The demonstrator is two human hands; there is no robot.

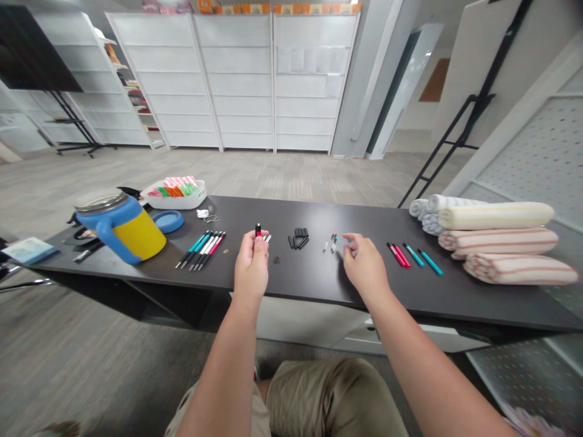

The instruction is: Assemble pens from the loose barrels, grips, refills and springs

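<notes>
My left hand (251,262) is closed around a small red-and-black pen part (258,230), held upright above the dark table (319,279). My right hand (363,262) hovers over the table with fingertips pinched on a tiny pale piece (350,241) that I cannot make out. Just left of those fingers lie small pen tips (331,242). Between my hands sits a cluster of black pen sleeves (298,238). Tiny springs (276,260) lie near my left hand.
Several pens (203,249) lie at the left, red and teal pen barrels (413,254) at the right. A blue-and-yellow jug (122,227), a blue lid (167,221) and a white tray (175,193) stand far left. Rolled towels (496,240) fill the right end.
</notes>
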